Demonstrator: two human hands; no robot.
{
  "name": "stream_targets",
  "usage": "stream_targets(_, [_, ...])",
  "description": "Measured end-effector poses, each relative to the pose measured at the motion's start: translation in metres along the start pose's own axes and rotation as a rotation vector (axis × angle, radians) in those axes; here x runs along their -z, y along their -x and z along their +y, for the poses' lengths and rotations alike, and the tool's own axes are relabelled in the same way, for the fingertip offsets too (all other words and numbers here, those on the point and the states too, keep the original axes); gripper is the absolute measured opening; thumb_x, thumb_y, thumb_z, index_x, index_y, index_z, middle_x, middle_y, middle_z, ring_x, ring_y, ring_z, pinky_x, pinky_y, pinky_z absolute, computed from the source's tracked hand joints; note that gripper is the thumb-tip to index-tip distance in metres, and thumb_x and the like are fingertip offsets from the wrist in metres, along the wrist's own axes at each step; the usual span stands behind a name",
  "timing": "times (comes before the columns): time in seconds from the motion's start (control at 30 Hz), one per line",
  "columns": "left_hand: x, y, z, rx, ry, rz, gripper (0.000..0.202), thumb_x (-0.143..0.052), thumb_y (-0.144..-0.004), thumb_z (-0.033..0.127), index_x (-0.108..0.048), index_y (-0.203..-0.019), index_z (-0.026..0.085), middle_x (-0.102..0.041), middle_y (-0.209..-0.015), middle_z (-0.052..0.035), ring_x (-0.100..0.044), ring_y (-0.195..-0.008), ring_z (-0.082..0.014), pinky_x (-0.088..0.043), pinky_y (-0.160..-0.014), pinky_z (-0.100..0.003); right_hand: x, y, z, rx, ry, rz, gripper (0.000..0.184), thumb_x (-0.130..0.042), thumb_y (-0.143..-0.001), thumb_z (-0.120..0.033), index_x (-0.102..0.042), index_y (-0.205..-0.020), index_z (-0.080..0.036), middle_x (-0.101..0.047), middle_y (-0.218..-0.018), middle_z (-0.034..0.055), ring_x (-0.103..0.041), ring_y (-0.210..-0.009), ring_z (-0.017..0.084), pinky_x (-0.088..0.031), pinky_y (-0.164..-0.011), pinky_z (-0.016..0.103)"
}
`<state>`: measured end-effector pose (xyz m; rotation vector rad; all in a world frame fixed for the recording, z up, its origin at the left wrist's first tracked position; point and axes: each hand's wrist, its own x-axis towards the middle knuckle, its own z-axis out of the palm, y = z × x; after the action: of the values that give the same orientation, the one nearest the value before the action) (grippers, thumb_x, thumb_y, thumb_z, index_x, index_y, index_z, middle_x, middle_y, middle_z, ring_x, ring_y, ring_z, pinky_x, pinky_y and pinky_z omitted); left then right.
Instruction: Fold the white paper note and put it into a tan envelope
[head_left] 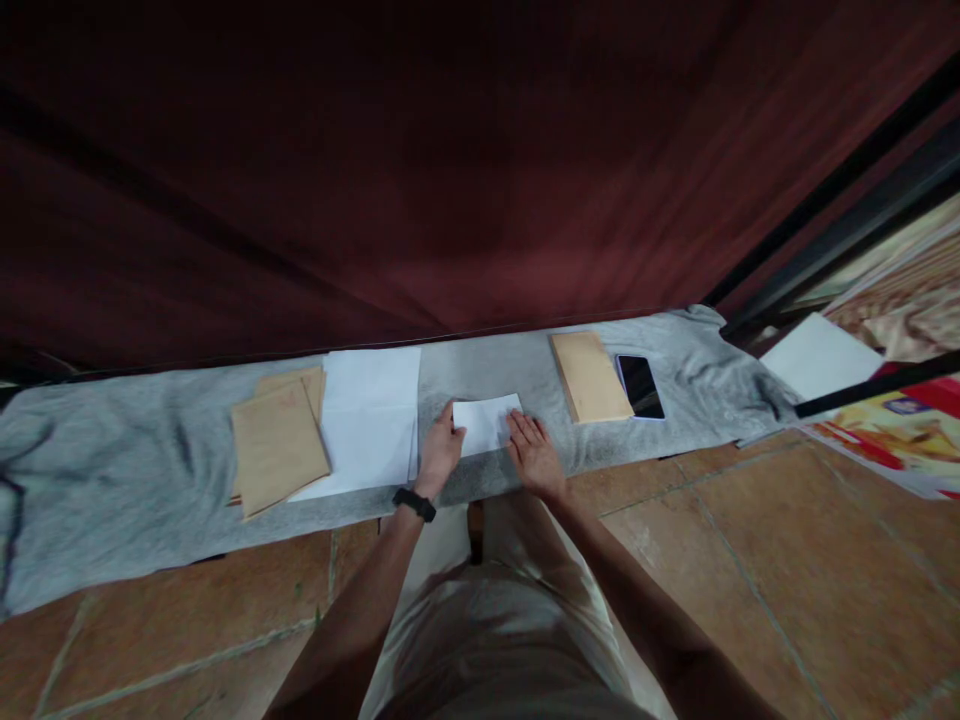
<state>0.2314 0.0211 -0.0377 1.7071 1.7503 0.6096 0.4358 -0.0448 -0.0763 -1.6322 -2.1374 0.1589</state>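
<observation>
A small white rectangle of paper (pixel 484 422), seemingly a folded sheet, lies on the grey cloth in front of me. At its left end, my left hand (pixel 441 450) pinches the edge between thumb and fingers; a black band is on that wrist. My right hand (pixel 534 455) rests on the paper's right end with its fingers stretched out flat. To the left is a stack of larger white sheets (pixel 371 415), beside several brown envelopes (pixel 281 445) that overlap one another. On the right sits a thick stack of brown envelopes (pixel 591 376).
A grey cloth (pixel 150 470) covers the long narrow surface. Beyond it hangs a dark red curtain (pixel 465 200). A phone (pixel 640 386) lies right of the brown stack. Dark metal bars (pixel 832 230), a white sheet (pixel 821 355) and a colourful printed box (pixel 900 430) are at far right.
</observation>
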Motion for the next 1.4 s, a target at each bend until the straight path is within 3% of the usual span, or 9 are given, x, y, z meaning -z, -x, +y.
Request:
stream_targets(0.1, [0.0,0.009,0.004,-0.033,-0.203,0.111,0.055,-0.053,-0.09,0.017,-0.049,-0.145,0.016,-0.069,-0.117,-0.0138,-0.068,-0.104,-0.0273,-0.052,-0.094,-0.041,-0.003,-0.005,-0.001,-0.019,0.056,-0.019,0.05,-0.037,-0.106,-0.031,-0.044,-0.153,-0.016,-0.045,-0.157,0.0128,-0.041,-0.146,0.026,-0.028,-0.122,0.05])
stream_targets(0.2, [-0.011,0.025,0.01,-0.238,-0.371,0.254,0.052,-0.046,-0.096,0.021,-0.045,-0.147,0.014,-0.056,-0.142,-0.0193,-0.054,-0.13,-0.0327,-0.045,-0.107,-0.05,-0.002,-0.008,-0.002,-0.043,0.074,-0.04,0.048,-0.038,-0.106,-0.033,-0.048,-0.15,-0.016,-0.045,-0.157,0.0125,-0.042,-0.146,0.028,-0.029,-0.122,0.05])
stream_targets(0.3, [-0.03,0.042,0.015,-0.497,-0.451,0.121,0.052,-0.04,-0.1,0.027,-0.041,-0.15,0.015,-0.043,-0.158,-0.0151,-0.036,-0.148,-0.0297,-0.034,-0.12,-0.05,0.0,-0.009,-0.002,-0.047,0.059,-0.058,0.048,-0.036,-0.106,-0.033,-0.05,-0.149,-0.016,-0.046,-0.157,0.0119,-0.043,-0.145,0.028,-0.03,-0.122,0.05])
stream_targets(0.37, [-0.042,0.051,0.015,-0.566,-0.502,0.019,0.055,-0.038,-0.102,0.033,-0.039,-0.152,0.012,-0.039,-0.161,-0.0145,-0.028,-0.153,-0.0278,-0.028,-0.124,-0.049,0.002,-0.01,0.0,-0.044,0.045,-0.068,0.048,-0.035,-0.106,-0.031,-0.049,-0.15,-0.015,-0.047,-0.156,0.0119,-0.044,-0.144,0.028,-0.03,-0.121,0.049])
stream_targets(0.53, [-0.054,0.059,0.012,-0.56,-0.569,-0.032,0.06,-0.034,-0.103,0.036,-0.034,-0.155,0.007,-0.036,-0.163,-0.0153,-0.024,-0.154,-0.0261,-0.023,-0.127,-0.048,0.005,-0.015,0.004,0.001,0.049,-0.098,0.05,-0.03,-0.107,-0.029,-0.049,-0.15,-0.012,-0.044,-0.158,0.0109,-0.039,-0.147,0.025,-0.028,-0.123,0.045])
stream_targets(0.67, [-0.053,0.057,0.01,-0.562,-0.581,-0.025,0.059,-0.033,-0.102,0.028,-0.032,-0.155,0.003,-0.034,-0.163,-0.017,-0.023,-0.155,-0.0252,-0.023,-0.127,-0.047,0.001,-0.024,0.001,0.021,0.065,-0.114,0.05,-0.031,-0.108,-0.034,-0.046,-0.152,-0.017,-0.042,-0.16,0.009,-0.037,-0.149,0.023,-0.026,-0.124,0.045])
stream_targets(1.07, [-0.034,0.058,-0.017,-0.447,-0.572,0.111,0.061,-0.035,-0.101,0.029,-0.029,-0.155,0.0,-0.029,-0.163,-0.0222,-0.022,-0.155,-0.0297,-0.026,-0.125,-0.051,-0.006,-0.029,0.014,-0.013,0.155,-0.057,0.051,-0.038,-0.107,-0.039,-0.042,-0.154,-0.02,-0.037,-0.162,0.0127,-0.037,-0.148,0.029,-0.028,-0.12,0.049])
stream_targets(1.23, [-0.034,0.046,-0.006,-0.507,-0.574,0.096,0.063,-0.034,-0.099,0.024,-0.025,-0.157,0.003,-0.03,-0.164,-0.0199,-0.018,-0.156,-0.0268,-0.02,-0.127,-0.051,-0.006,-0.029,0.016,-0.018,0.166,-0.057,0.051,-0.039,-0.106,-0.039,-0.043,-0.154,-0.021,-0.038,-0.162,0.0124,-0.039,-0.147,0.029,-0.027,-0.12,0.049])
stream_targets(1.4, [-0.041,0.022,0.012,-0.566,-0.602,0.012,0.06,-0.034,-0.098,0.023,-0.033,-0.154,0.002,-0.032,-0.163,-0.0189,-0.019,-0.155,-0.0264,-0.017,-0.128,-0.05,-0.006,-0.029,0.014,-0.023,0.174,-0.059,0.051,-0.041,-0.106,-0.038,-0.045,-0.153,-0.02,-0.038,-0.162,0.0128,-0.039,-0.146,0.029,-0.026,-0.121,0.05])
